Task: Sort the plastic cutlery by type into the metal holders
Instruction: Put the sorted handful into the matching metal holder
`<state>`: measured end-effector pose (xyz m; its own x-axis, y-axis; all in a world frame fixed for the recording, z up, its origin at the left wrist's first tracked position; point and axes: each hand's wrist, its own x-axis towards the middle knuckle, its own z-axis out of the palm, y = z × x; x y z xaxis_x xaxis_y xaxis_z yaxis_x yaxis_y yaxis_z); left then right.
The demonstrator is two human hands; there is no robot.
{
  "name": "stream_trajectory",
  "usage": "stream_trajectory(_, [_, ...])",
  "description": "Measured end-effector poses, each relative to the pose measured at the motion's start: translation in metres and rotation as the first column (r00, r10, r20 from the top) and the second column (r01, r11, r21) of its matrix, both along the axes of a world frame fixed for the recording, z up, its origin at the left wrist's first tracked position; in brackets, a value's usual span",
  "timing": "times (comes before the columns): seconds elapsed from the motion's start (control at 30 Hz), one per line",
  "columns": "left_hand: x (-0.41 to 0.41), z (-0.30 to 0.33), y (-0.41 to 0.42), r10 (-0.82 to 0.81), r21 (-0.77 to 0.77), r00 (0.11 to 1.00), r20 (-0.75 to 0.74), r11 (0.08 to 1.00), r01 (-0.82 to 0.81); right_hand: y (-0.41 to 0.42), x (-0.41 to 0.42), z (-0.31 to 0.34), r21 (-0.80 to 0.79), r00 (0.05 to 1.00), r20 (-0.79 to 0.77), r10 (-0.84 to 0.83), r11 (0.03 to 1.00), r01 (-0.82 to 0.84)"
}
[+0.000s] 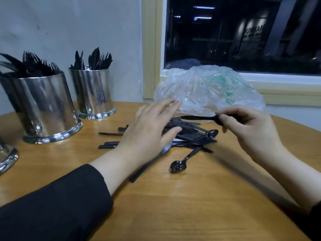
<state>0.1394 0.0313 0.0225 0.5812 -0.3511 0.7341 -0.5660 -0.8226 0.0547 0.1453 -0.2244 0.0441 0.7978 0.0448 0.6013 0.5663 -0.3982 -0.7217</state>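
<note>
A pile of black plastic cutlery (189, 134) lies in the middle of the round wooden table (173, 206). My left hand (149, 134) hovers flat over the pile's left side with straight fingers. My right hand (250, 131) pinches a black spoon (199, 117) by its bowl end, the handle pointing left above the pile. One loose spoon (180, 162) lies nearer to me. At the left, a metal holder (43, 108) is full of forks and a second holder (94, 94) behind it holds knives. A third holder (7, 157) shows only its base at the left edge.
A crumpled clear plastic bag (208, 89) lies behind the pile, against the window sill. A wall and a wooden window frame (149, 49) close off the back. Bare tabletop lies between the pile and me.
</note>
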Motion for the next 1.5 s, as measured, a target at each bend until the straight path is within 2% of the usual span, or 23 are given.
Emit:
stream_trajectory(0.03, [0.002, 0.001, -0.002, 0.003, 0.069, 1.000, 0.025, 0.998, -0.005, 0.012, -0.002, 0.001, 0.075, 0.995, -0.044, 0.090, 0.993, -0.086])
stream_trajectory(0.1, [0.006, 0.000, -0.003, -0.032, 0.108, 0.996, 0.080, 0.994, 0.023, 0.033, -0.001, 0.003, 0.235, 0.959, -0.108, 0.263, 0.944, -0.233])
stream_trajectory(0.17, [0.008, 0.001, 0.000, -0.086, 0.035, 0.992, 0.094, 0.996, 0.083, 0.049, 0.004, 0.004, 0.343, 0.917, -0.108, 0.384, 0.880, -0.328])
stream_trajectory(0.23, [0.011, 0.002, 0.011, -0.067, -0.069, 0.995, 0.068, 0.995, 0.072, 0.059, 0.012, 0.000, 0.337, 0.923, -0.062, 0.380, 0.878, -0.339])
stream_trajectory(0.3, [0.015, 0.004, 0.027, 0.011, -0.199, 1.000, 0.016, 0.980, -0.007, 0.059, 0.021, -0.010, 0.138, 0.972, 0.022, 0.235, 0.962, -0.236])
stream_trajectory(0.33, [0.017, 0.005, 0.035, 0.054, -0.294, 0.997, -0.062, 0.953, -0.070, 0.055, 0.025, -0.017, -0.051, 0.975, 0.072, 0.208, 0.977, -0.205])
stream_trajectory(0.37, [0.020, 0.006, 0.042, 0.083, -0.393, 0.985, -0.152, 0.909, -0.138, 0.051, 0.026, -0.023, -0.286, 0.963, 0.108, 0.247, 0.936, -0.208])
stream_trajectory(0.4, [0.022, 0.006, 0.047, 0.085, -0.488, 0.970, -0.226, 0.852, -0.188, 0.048, 0.025, -0.029, -0.504, 0.935, 0.126, 0.331, 0.833, -0.227])
stream_trajectory(0.43, [0.024, 0.006, 0.050, 0.059, -0.572, 0.960, -0.273, 0.792, -0.212, 0.045, 0.025, -0.034, -0.651, 0.901, 0.103, 0.422, 0.713, -0.260])
stream_trajectory(0.47, [0.026, 0.005, 0.051, 0.027, -0.634, 0.955, -0.297, 0.742, -0.218, 0.044, 0.024, -0.036, -0.721, 0.880, 0.051, 0.473, 0.627, -0.295])
stream_trajectory(0.6, [0.024, -0.001, 0.042, -0.108, -0.758, 0.938, -0.330, 0.623, -0.195, 0.046, 0.023, -0.036, -0.769, 0.865, -0.049, 0.499, 0.534, -0.351])
stream_trajectory(0.67, [0.022, -0.002, 0.038, -0.154, -0.781, 0.929, -0.337, 0.596, -0.185, 0.047, 0.023, -0.039, -0.780, 0.857, -0.097, 0.506, 0.496, -0.382])
stream_trajectory(0.87, [0.015, 0.003, 0.030, -0.231, -0.821, 0.914, -0.334, 0.548, -0.161, 0.054, 0.017, -0.040, -0.758, 0.836, -0.124, 0.534, 0.493, -0.427])
stream_trajectory(0.97, [0.013, 0.001, 0.025, -0.266, -0.824, 0.903, -0.337, 0.547, -0.147, 0.059, 0.012, -0.037, -0.709, 0.843, -0.063, 0.533, 0.571, -0.414])
stream_trajectory(1.03, [0.011, 0.001, 0.023, -0.292, -0.828, 0.893, -0.342, 0.543, -0.139, 0.060, 0.010, -0.031, -0.618, 0.862, 0.068, 0.502, 0.700, -0.358])
stream_trajectory(1.1, [0.007, 0.002, 0.019, -0.320, -0.827, 0.877, -0.357, 0.545, -0.137, 0.060, 0.006, -0.025, -0.428, 0.887, 0.232, 0.399, 0.861, -0.275])
stream_trajectory(1.17, [0.005, 0.003, 0.015, -0.355, -0.832, 0.866, -0.352, 0.543, -0.116, 0.064, 0.002, -0.020, -0.142, 0.922, 0.269, 0.279, 0.958, -0.249])
stream_trajectory(1.23, [0.004, 0.001, 0.013, -0.374, -0.829, 0.864, -0.338, 0.553, -0.085, 0.072, 0.001, -0.016, 0.078, 0.955, 0.221, 0.195, 0.973, -0.217])
stream_trajectory(1.37, [0.005, -0.004, 0.012, -0.400, -0.771, 0.841, -0.366, 0.636, -0.033, 0.093, 0.014, -0.002, 0.326, 0.990, 0.070, 0.124, 0.935, -0.140])
stream_trajectory(1.43, [0.005, -0.004, 0.013, -0.430, -0.760, 0.820, -0.378, 0.650, -0.009, 0.103, 0.022, -0.001, 0.399, 0.988, 0.003, 0.156, 0.905, -0.144])
stream_trajectory(1.5, [0.004, -0.003, 0.016, -0.419, -0.719, 0.812, -0.405, 0.695, -0.001, 0.108, 0.029, -0.007, 0.403, 0.982, -0.036, 0.184, 0.902, -0.155])
